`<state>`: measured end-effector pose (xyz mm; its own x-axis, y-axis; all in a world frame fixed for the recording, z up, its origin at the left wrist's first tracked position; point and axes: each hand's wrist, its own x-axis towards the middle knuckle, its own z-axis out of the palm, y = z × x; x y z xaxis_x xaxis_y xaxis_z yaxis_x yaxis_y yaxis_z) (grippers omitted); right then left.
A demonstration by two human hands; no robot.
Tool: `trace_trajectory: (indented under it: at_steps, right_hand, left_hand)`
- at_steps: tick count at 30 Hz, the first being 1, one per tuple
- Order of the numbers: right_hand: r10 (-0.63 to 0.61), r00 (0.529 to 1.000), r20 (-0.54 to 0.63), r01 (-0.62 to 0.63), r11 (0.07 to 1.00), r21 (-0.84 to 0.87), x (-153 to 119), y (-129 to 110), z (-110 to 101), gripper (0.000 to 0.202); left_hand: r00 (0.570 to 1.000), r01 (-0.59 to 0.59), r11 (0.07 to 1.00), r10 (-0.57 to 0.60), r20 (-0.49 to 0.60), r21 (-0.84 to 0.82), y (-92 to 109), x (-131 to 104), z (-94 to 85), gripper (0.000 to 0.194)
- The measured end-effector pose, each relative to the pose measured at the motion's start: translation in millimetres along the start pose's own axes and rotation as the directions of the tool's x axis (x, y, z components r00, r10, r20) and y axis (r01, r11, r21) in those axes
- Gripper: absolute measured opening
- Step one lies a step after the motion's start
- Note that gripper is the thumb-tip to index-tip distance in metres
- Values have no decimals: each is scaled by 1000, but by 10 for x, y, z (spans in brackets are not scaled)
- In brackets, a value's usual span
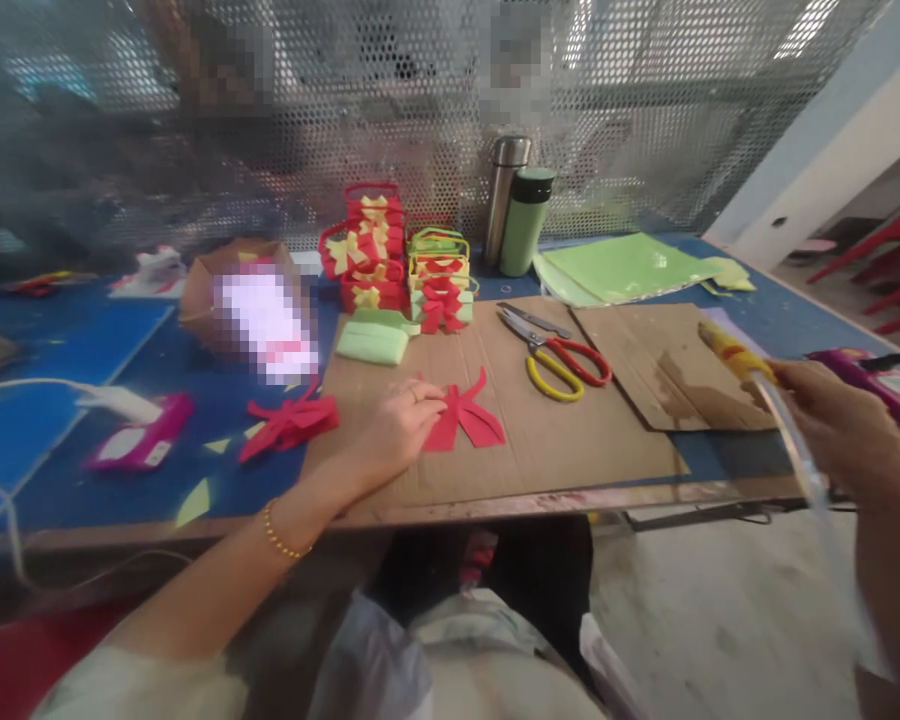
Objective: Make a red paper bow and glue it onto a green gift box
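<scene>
My left hand [394, 425] lies flat on the cardboard sheet [540, 440] that covers the bench [67, 340], fingers pressing down on the left part of a red paper bow [465, 418]; it pins the bow rather than gripping it. My right hand [840, 430] is raised off the right edge of the bench, clenched around a glue gun [735, 358] whose yellow tip points in toward the cardboard, with a clear glue stick trailing back from it.

I judge the step in hand to be gluing: the bow is held steady and the gun is up but well apart from it. The next move calls for bringing the tip over to the bow's centre while my left fingers stay clear of the hot glue.

Just beside the bow lie scissors [559, 355] with red and yellow handles. Behind them stand small finished paper baskets [397, 255], red and green, and two flasks [517, 205]. More red bows [289, 420] lie on the blue surface to the left.
</scene>
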<state>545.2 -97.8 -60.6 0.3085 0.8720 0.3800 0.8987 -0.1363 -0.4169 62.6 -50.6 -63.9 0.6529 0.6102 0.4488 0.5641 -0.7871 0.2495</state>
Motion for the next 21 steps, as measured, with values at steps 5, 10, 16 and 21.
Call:
trace_trajectory:
  at_steps: [5,10,16,21]
  right_hand:
    - [168,973,157,-224,847,482,-253,-579,-131,56]
    - [-99,932,349,-152,766,624,-500,-1183,42,65]
    - [-407,812,417,100,802,588,-627,-1569,317,61]
    - [-429,775,464,107,813,573,-618,-1669,367,61]
  left_hand:
    - [1000,-16,999,16,-23,29,77,-19,-100,23]
    - [988,-94,987,76,135,134,141,-3,-163,23]
    - [972,-203,946,163,169,253,156,29,-87,23]
    - [985,-170,977,164,53,127,104,-48,-83,22]
